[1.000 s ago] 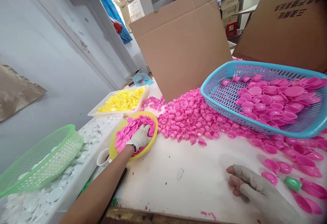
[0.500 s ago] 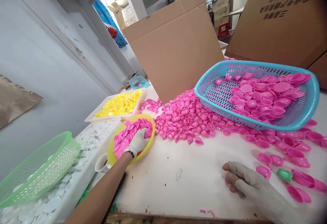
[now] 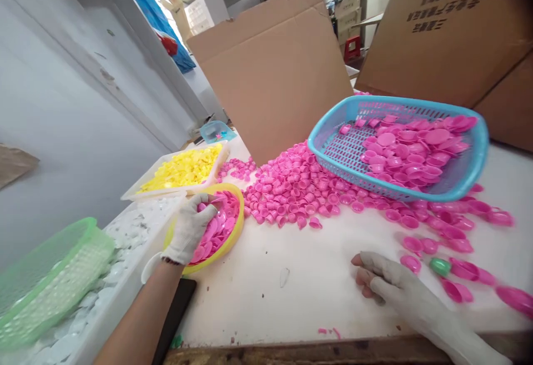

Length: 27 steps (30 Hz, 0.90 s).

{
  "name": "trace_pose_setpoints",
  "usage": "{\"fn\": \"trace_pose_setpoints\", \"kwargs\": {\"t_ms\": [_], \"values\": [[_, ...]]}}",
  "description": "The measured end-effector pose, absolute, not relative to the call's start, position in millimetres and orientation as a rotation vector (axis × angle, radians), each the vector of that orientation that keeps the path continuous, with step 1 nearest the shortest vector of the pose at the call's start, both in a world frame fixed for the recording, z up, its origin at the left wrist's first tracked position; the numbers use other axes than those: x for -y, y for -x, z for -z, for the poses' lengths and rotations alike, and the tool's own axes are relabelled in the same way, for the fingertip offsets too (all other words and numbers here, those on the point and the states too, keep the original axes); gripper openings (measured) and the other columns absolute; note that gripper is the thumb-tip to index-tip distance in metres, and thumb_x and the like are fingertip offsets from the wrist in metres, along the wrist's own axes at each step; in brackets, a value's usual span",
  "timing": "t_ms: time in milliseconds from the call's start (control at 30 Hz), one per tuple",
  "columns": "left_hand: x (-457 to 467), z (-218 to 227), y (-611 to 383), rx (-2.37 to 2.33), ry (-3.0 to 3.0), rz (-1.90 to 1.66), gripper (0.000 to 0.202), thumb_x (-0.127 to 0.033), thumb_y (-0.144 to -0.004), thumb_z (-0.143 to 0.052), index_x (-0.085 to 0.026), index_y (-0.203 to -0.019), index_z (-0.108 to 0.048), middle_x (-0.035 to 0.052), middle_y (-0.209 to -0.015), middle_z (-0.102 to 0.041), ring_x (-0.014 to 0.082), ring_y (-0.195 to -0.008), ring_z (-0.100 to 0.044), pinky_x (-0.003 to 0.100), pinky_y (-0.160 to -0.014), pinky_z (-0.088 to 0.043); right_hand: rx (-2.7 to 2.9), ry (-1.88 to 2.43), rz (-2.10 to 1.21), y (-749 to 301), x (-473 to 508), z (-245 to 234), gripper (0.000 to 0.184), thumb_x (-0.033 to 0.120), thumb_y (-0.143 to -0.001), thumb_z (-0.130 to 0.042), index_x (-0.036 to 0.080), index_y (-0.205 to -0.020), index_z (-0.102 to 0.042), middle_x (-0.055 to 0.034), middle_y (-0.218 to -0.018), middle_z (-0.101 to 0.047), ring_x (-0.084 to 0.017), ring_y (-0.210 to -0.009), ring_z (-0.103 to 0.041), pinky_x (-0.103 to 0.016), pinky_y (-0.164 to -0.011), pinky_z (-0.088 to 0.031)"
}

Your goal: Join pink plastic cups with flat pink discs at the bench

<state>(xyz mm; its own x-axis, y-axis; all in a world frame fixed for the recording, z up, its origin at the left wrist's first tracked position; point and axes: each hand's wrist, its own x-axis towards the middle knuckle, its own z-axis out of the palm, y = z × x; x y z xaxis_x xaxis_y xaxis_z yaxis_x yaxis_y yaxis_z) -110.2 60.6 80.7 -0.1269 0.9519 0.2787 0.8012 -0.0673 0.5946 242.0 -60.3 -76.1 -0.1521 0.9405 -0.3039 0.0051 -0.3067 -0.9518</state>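
My left hand [image 3: 190, 230], in a white glove with bare fingertips, is over the left side of a yellow bowl [image 3: 236, 237]. Flat pink discs [image 3: 220, 226] fill the bowl. Its thumb and fingers are closed, and a pink disc [image 3: 202, 207] shows between them, partly hidden by the glove. My right hand [image 3: 385, 280], gloved the same way, rests low over the white table with fingers loosely bent and apart, holding nothing. Just right of it lie small pink cups [image 3: 411, 264] and a green piece [image 3: 440, 266]. A large heap of pink cups [image 3: 291, 184] spreads behind both hands.
A blue basket [image 3: 466, 187] with pink pieces stands back right. Yellow pieces fill a tray [image 3: 129, 191] at left. Nearer are a tray of white pieces [image 3: 137, 268] and a green basket [image 3: 94, 237]. Cardboard [image 3: 275, 70] stands upright behind the heap.
My left hand has drawn back from the right side of the bowl toward its left, its fingers now curled. The right hand keeps nearly the same pose. The whole view has shifted slightly.
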Motion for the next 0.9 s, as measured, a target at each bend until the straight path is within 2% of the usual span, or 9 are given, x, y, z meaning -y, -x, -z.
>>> {"fn": "trace_pose_setpoints", "kwargs": {"t_ms": [100,267,367,467,567,667,767,833,900], "values": [[-44.9,-60.0,65.9,-1.758,-2.039,-0.866,0.023,-0.028,-0.069,-0.055,-0.016,-0.088,-0.062,0.002,-0.084,-0.066,0.0155,-0.077,-0.059,0.025,-0.072,-0.047,1.211,1.325,-1.485,-239.1,58.4,73.0,0.018,0.024,-0.076,-0.048,0.018,-0.092,-0.052,0.0035,-0.065,-0.052,-0.011,-0.057,-0.052,-0.022,-0.053,-0.039],[-25.7,13.4,7.6,-1.401,-2.217,-0.602,0.013,-0.02,-0.072,-0.048,-0.017,-0.077,-0.059,0.0019,-0.076,-0.062,0.0154,-0.072,-0.059,0.027,-0.069,-0.049,1.252,1.337,-1.343,-236.9,60.2,73.9,0.022,0.013,-0.074,-0.041,0.018,-0.093,-0.052,0.003,-0.068,-0.056,-0.009,-0.057,-0.054,-0.02,-0.052,-0.041],[-21.8,43.5,-2.8,-1.3,-2.428,-0.617,0.013,-0.016,-0.074,-0.046,-0.018,-0.078,-0.058,0.0028,-0.079,-0.059,0.0152,-0.074,-0.057,0.027,-0.069,-0.048,1.538,1.43,-0.787,-253.2,65.3,65.4,0.021,0.014,-0.08,-0.042,0.019,-0.095,-0.057,-0.004,-0.084,-0.064,-0.015,-0.076,-0.06,-0.028,-0.068,-0.049],[-21.3,57.7,2.9,-1.323,-2.591,-0.67,0.016,-0.018,-0.078,-0.049,-0.018,-0.089,-0.061,0.0067,-0.096,-0.06,0.0191,-0.088,-0.058,0.032,-0.079,-0.049,1.75,1.476,-0.191,-288.7,67.9,57.4,0.022,0.019,-0.086,-0.044,0.019,-0.102,-0.059,-0.0102,-0.104,-0.064,-0.022,-0.1,-0.058,-0.039,-0.088,-0.046],[-19.2,61.4,10.3,-1.393,-2.655,-0.737,0.022,-0.027,-0.079,-0.056,-0.018,-0.098,-0.062,0.0115,-0.115,-0.056,0.0266,-0.107,-0.055,0.04,-0.091,-0.048,1.769,1.745,0.076,-323.6,66.9,59.7,0.03,0.023,-0.084,-0.048,0.017,-0.112,-0.057,-0.0151,-0.119,-0.057,-0.029,-0.114,-0.05,-0.047,-0.093,-0.044],[-13.6,56.0,9.0,-1.39,-2.644,-0.792,0.026,-0.029,-0.078,-0.058,-0.018,-0.102,-0.062,0.0131,-0.124,-0.052,0.0299,-0.116,-0.051,0.043,-0.095,-0.046,1.816,1.927,0.129,-334.5,67.7,66.2,0.037,0.024,-0.082,-0.05,0.015,-0.118,-0.055,-0.0171,-0.123,-0.052,-0.033,-0.12,-0.044,-0.052,-0.095,-0.042],[-4.9,46.5,-5.5,-1.334,-2.589,-0.832,0.026,-0.031,-0.08,-0.058,-0.019,-0.103,-0.061,0.0121,-0.13,-0.048,0.0296,-0.12,-0.048,0.043,-0.097,-0.045,1.969,1.74,0.027,-324.6,69.7,67.9,0.04,0.021,-0.085,-0.044,0.016,-0.124,-0.051,-0.0147,-0.126,-0.051,-0.028,-0.124,-0.042,-0.047,-0.1,-0.042],[2.4,41.9,-23.2,-1.233,-2.541,-0.819,0.025,-0.032,-0.083,-0.057,-0.02,-0.104,-0.059,0.0108,-0.127,-0.05,0.0263,-0.119,-0.049,0.039,-0.096,-0.046,1.978,1.598,-0.009,-317.0,71.0,67.8,0.046,0.019,-0.087,-0.039,0.015,-0.132,-0.043,-0.0131,-0.132,-0.048,-0.025,-0.127,-0.041,-0.042,-0.102,-0.041],[10.2,40.0,-44.9,-1.113,-2.5,-0.72,0.025,-0.029,-0.084,-0.056,-0.02,-0.107,-0.055,0.0091,-0.122,-0.053,0.0219,-0.113,-0.052,0.034,-0.092,-0.048,1.873,1.58,0.029,-313.1,73.1,69.6,0.045,0.019,-0.088,-0.038,0.015,-0.133,-0.042,-0.0129,-0.131,-0.05,-0.024,-0.125,-0.043,-0.041,-0.101,-0.042]]}}
